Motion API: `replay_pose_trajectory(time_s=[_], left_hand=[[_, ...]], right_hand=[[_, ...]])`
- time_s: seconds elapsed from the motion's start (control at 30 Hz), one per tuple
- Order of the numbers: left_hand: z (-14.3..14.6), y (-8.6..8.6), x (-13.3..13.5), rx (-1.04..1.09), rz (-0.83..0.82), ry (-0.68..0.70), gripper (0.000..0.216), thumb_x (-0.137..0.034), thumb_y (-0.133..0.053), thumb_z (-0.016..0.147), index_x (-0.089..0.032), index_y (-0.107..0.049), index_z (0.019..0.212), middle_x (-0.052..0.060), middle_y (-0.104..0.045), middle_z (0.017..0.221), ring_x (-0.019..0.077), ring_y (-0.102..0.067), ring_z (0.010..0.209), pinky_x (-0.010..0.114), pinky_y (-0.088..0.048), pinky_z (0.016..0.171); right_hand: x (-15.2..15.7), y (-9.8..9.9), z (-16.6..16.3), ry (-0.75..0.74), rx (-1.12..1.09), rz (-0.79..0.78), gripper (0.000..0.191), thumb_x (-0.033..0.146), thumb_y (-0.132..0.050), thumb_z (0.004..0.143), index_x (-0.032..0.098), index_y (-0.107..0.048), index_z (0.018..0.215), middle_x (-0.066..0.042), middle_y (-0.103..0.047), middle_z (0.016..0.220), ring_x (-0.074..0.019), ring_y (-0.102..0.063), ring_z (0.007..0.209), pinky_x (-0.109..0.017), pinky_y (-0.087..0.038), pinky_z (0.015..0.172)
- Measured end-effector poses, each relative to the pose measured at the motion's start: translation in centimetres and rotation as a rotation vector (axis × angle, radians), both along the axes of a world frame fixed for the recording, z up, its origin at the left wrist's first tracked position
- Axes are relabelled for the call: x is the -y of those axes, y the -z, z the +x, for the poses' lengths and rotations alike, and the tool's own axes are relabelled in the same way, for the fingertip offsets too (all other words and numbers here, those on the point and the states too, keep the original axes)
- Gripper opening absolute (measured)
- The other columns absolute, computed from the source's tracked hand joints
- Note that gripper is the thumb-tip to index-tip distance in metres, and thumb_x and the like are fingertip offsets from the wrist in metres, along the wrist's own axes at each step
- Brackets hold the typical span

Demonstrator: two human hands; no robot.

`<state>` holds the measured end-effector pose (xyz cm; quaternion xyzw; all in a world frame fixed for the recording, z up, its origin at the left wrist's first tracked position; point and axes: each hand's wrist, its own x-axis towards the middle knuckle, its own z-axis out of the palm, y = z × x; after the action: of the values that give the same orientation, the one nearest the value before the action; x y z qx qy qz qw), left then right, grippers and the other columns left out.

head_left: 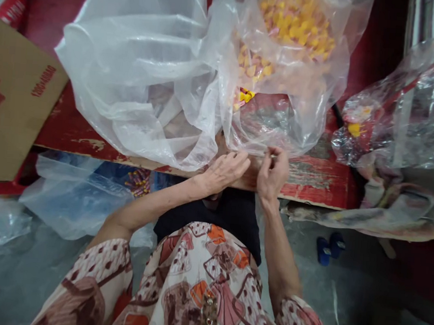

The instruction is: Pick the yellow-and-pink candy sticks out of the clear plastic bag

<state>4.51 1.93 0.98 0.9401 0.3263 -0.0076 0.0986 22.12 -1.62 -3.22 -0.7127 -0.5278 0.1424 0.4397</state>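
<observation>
A large clear plastic bag lies on a worn red table, holding many small yellow and pink wrapped sweets. A second, mostly empty clear bag is bunched up to its left. My left hand and my right hand meet at the near edge of the sweets bag, fingers pinched on its plastic rim. What sits between the fingertips is too small to tell.
A brown cardboard box stands at the left. Crumpled clear wrapping with a few sweets lies at the right. Under the table are a bluish plastic bag and two blue slippers on the grey floor.
</observation>
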Motion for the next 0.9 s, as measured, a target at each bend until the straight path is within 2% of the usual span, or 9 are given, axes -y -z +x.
replay_pose_trajectory(time_s=[0.1, 0.2, 0.3, 0.37, 0.5, 0.6, 0.73, 0.8, 0.9], left_hand=[[0.3, -0.2, -1.1, -0.005, -0.05, 0.042, 0.027, -0.002, -0.041, 0.107, -0.017, -0.057, 0.122, 0.013, -0.063, 0.125, 0.0244, -0.068, 0.108, 0.033, -0.052, 0.084], [-0.8, 1.0, -3.0, 0.116, -0.146, 0.058, 0.02, -0.004, -0.046, 0.105, -0.019, -0.054, 0.116, 0.012, -0.06, 0.123, 0.0236, -0.066, 0.107, 0.035, -0.053, 0.088], [-1.7, 2.0, -4.5, 0.236, -0.238, 0.053, 0.012, -0.011, -0.053, 0.106, -0.022, -0.05, 0.111, 0.01, -0.058, 0.12, 0.0222, -0.064, 0.104, 0.036, -0.055, 0.092], [-1.6, 1.9, -4.3, 0.219, -0.256, 0.056, 0.01, -0.013, -0.054, 0.107, -0.021, -0.049, 0.111, 0.01, -0.058, 0.121, 0.0217, -0.063, 0.104, 0.035, -0.055, 0.092], [-0.2, 0.6, -1.5, -0.01, -0.078, 0.063, 0.016, -0.007, -0.046, 0.109, -0.019, -0.055, 0.115, 0.011, -0.061, 0.123, 0.0229, -0.064, 0.11, 0.032, -0.052, 0.085], [0.9, -0.5, 0.4, -0.107, 0.068, 0.068, 0.021, -0.005, -0.042, 0.11, -0.017, -0.059, 0.114, 0.011, -0.064, 0.117, 0.0235, -0.065, 0.108, 0.032, -0.052, 0.085], [1.0, -1.2, 0.9, -0.026, 0.149, 0.078, 0.026, -0.008, -0.04, 0.112, -0.018, -0.063, 0.117, 0.009, -0.066, 0.11, 0.0233, -0.066, 0.104, 0.033, -0.052, 0.084], [0.6, -1.0, 0.9, 0.072, 0.182, 0.028, 0.028, -0.008, -0.039, 0.112, -0.018, -0.064, 0.122, 0.009, -0.067, 0.11, 0.0231, -0.066, 0.106, 0.033, -0.052, 0.086], [-0.8, 0.0, 1.4, 0.151, 0.162, -0.029, 0.026, -0.006, -0.044, 0.108, -0.018, -0.067, 0.111, 0.009, -0.068, 0.105, 0.0223, -0.067, 0.1, 0.033, -0.055, 0.088]], right_hand=[[-6.7, -2.2, 1.0, -0.074, 0.18, -0.157, 0.04, 0.016, -0.031, 0.114, 0.014, -0.063, 0.138, -0.02, -0.071, 0.135, -0.0248, -0.066, 0.125, -0.041, -0.051, 0.113], [-14.0, -3.5, -0.3, -0.172, 0.278, -0.313, 0.043, 0.007, -0.03, 0.114, 0.003, -0.059, 0.146, -0.026, -0.065, 0.148, -0.0193, -0.061, 0.133, -0.033, -0.044, 0.114], [-18.8, -2.7, -1.9, -0.196, 0.253, -0.394, 0.037, 0.014, -0.043, 0.116, -0.001, -0.06, 0.146, -0.024, -0.065, 0.147, -0.0217, -0.064, 0.128, -0.034, -0.046, 0.109], [-20.2, -1.6, -2.2, -0.194, 0.238, -0.412, 0.036, 0.02, -0.047, 0.118, 0.002, -0.062, 0.144, -0.022, -0.067, 0.142, -0.0246, -0.067, 0.125, -0.036, -0.047, 0.107], [-19.1, -0.2, -0.5, -0.16, 0.274, -0.359, 0.031, 0.023, -0.049, 0.117, 0.008, -0.066, 0.139, -0.021, -0.068, 0.141, -0.0237, -0.064, 0.128, -0.036, -0.046, 0.109], [-16.6, 0.7, 1.8, -0.126, 0.282, -0.293, 0.024, 0.02, -0.052, 0.112, 0.013, -0.068, 0.129, -0.019, -0.071, 0.133, -0.0242, -0.065, 0.117, -0.037, -0.048, 0.104], [-13.5, 2.3, 3.2, -0.079, 0.198, -0.17, 0.028, 0.018, -0.053, 0.101, 0.019, -0.064, 0.127, -0.016, -0.075, 0.113, -0.0282, -0.068, 0.098, -0.043, -0.053, 0.093], [-12.5, 2.9, 3.0, -0.079, 0.166, -0.1, 0.032, 0.018, -0.052, 0.1, 0.02, -0.063, 0.129, -0.016, -0.075, 0.115, -0.0283, -0.069, 0.098, -0.043, -0.055, 0.094], [-12.2, 3.4, 2.4, -0.096, 0.098, -0.028, 0.02, 0.025, -0.054, 0.102, 0.02, -0.065, 0.118, -0.016, -0.075, 0.121, -0.0262, -0.071, 0.1, -0.041, -0.056, 0.095]])
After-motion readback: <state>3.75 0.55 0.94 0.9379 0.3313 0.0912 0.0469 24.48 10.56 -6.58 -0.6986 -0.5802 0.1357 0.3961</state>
